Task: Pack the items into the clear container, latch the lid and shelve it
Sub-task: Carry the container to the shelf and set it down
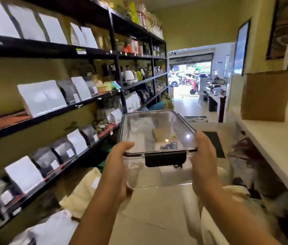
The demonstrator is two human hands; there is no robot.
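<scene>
I carry the clear container in front of me at chest height, above the tiled floor. Its transparent lid is on and a black latch is folded down over the near edge. Through the lid I make out a brown card, a dark cord and pale items inside, all blurred. My left hand grips the container's near left corner, thumb on the lid. My right hand grips the near right corner the same way. The black shelving runs along my left.
The shelves hold white and black pouches, jars and kettles. Cream sacks lie on the floor by the bottom shelf. A white counter with a cardboard piece stands on my right. An open doorway lies ahead.
</scene>
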